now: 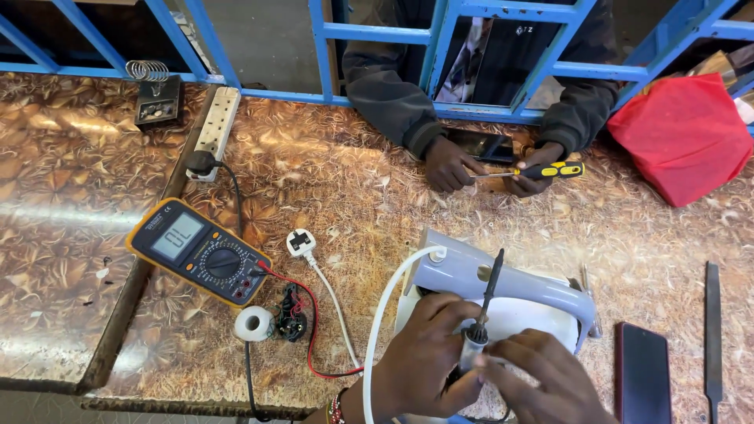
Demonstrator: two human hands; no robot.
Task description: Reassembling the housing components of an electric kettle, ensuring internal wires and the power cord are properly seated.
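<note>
While both of the person's hands meet low in the head view, the left hand (420, 357) curls around the lower part of a slim black probe-like tool (483, 310), and the right hand (542, 377) pinches the same tool's base from the other side, fingers closed tight on it. Tool stands nearly upright, tilted slightly right, tip reaching up over the grey handle (510, 283) of a white and grey appliance (518, 314) that lies on the patterned worktop (377, 180) directly under the hands. A white cord (381, 330) arcs from the handle's end down past the left wrist; a white 3-pin plug (301, 242) lies just left of it. Further left: 1 yellow multimeter (200, 251) with red lead (310, 322), a roll of white tape (254, 323) near its lower corner, a white power strip (214, 126) above. Right of the hands: a dark phone (642, 373) and a flat metal file (711, 338). Across the worktop, another person's 2 hands hold a yellow-handled screwdriver (550, 170) by a dark phone-like device (479, 145); a red bag (679, 133) lies at far right.
</note>
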